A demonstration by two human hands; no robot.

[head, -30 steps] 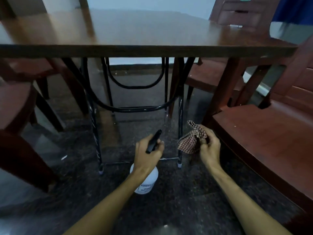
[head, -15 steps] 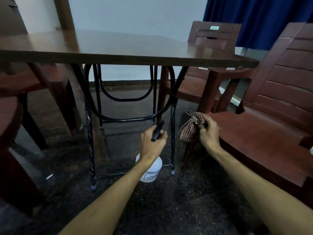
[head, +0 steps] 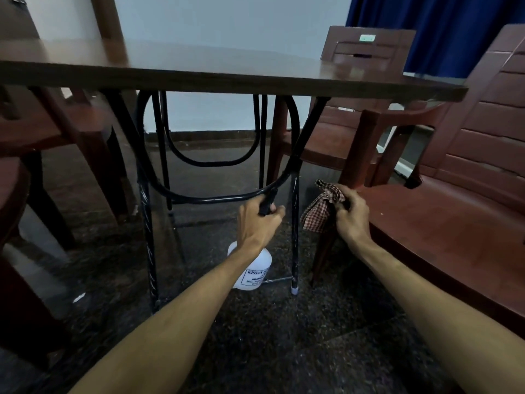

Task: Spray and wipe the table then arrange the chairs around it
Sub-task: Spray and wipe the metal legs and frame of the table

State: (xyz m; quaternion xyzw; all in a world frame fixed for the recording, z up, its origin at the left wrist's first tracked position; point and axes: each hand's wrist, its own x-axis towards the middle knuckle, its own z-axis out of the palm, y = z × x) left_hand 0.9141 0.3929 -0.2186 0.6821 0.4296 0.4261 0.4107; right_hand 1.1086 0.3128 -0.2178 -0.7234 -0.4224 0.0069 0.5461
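Left hand (head: 260, 223) grips white spray bottle (head: 251, 273), black trigger head; right hand (head: 350, 213) clutches bunched checkered cloth (head: 319, 211)

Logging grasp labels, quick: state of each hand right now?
Left hand: closed, gripping the spray bottle by its black head.
Right hand: closed, holding the checkered cloth.

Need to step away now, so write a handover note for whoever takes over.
Left hand grips the spray bottle by its black trigger, low beside the metal legs of the table.
Right hand holds the bunched checked cloth at the seat corner of the near chair.
Done: cannot tell whether the tabletop is sprayed or wiped.
Left: likely spray, wipe, then set the chairs around it.
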